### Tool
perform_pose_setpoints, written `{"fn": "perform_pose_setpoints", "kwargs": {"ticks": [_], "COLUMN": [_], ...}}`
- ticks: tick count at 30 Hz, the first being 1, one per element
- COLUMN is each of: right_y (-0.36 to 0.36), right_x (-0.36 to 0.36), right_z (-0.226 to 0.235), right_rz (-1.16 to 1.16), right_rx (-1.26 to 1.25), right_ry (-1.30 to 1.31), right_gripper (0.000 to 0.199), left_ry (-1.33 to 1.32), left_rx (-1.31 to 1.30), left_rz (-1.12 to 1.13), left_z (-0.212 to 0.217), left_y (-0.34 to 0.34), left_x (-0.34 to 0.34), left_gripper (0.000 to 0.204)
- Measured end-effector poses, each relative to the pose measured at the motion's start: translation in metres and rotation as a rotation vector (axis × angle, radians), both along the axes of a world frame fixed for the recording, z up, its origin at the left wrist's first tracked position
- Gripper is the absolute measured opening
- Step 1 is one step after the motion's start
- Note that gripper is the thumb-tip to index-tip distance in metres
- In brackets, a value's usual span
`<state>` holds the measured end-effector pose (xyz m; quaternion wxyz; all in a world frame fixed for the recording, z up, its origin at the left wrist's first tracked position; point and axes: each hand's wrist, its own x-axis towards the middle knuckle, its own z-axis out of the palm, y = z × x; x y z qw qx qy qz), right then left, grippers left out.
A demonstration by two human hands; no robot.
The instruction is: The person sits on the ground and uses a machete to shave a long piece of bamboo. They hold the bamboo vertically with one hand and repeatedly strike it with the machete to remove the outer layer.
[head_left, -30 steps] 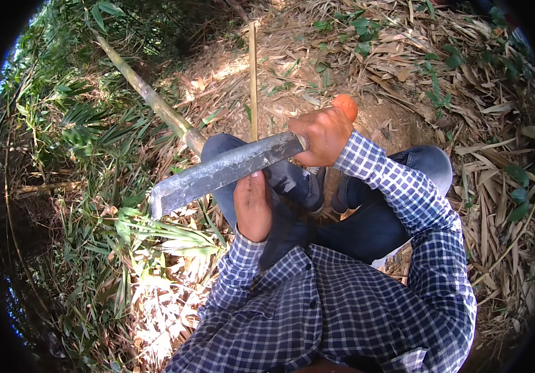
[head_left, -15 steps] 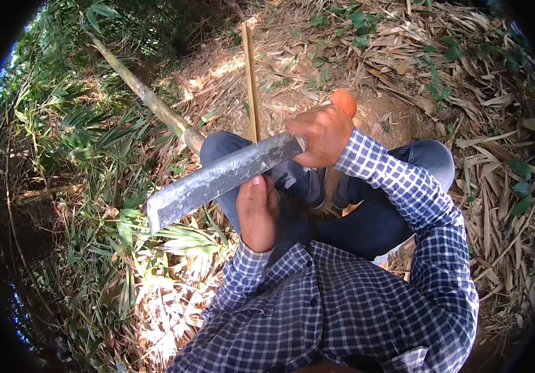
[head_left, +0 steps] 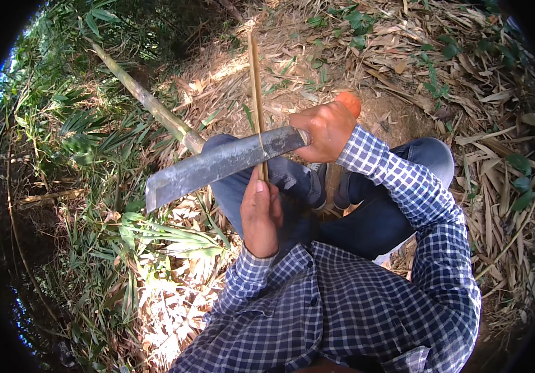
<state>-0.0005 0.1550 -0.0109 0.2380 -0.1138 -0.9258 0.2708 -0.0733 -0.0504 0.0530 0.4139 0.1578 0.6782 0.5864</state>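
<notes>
My right hand (head_left: 325, 129) is wrapped round the orange handle (head_left: 349, 104) of a machete (head_left: 218, 163). Its broad dark blade, with a squared tip, slants down to the left across my thigh. My left hand (head_left: 261, 214) grips the near end of a thin bamboo strip (head_left: 254, 81), with the thumb lying along it. Pale and narrow, the strip points away from me, and its far end stands free. The blade meets the strip a little beyond my left thumb, apparently touching it. The lower end of the strip is hidden in my left palm.
A long bamboo pole (head_left: 149, 101) slopes from the upper left down to my left knee (head_left: 218, 143). Dry bamboo leaves (head_left: 404, 56) litter the ground ahead and to the right. Green undergrowth (head_left: 81, 137) stands on the left. I sit with both legs bent.
The blade has tilted to a shallower angle and its tip has risen slightly. The strip now shows on both sides of the blade and its top has shifted slightly right.
</notes>
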Motion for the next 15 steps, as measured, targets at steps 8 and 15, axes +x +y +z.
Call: {"fn": "perform_pose_setpoints", "kwargs": {"ticks": [8,15], "right_y": [0.004,0.029], "right_x": [0.001,0.003], "right_z": [-0.001,0.001], "right_rz": [-0.09,-0.162], "right_rx": [-0.047,-0.05], "right_ry": [-0.031,-0.11], "right_gripper": [0.023,0.021], "left_ry": [0.038,0.0], "left_rx": [-0.047,-0.014], "left_rz": [-0.021,-0.06], "left_z": [0.007,0.008], "left_y": [-0.01,-0.01], "left_x": [0.006,0.008], "left_gripper": [0.066,0.065]}}
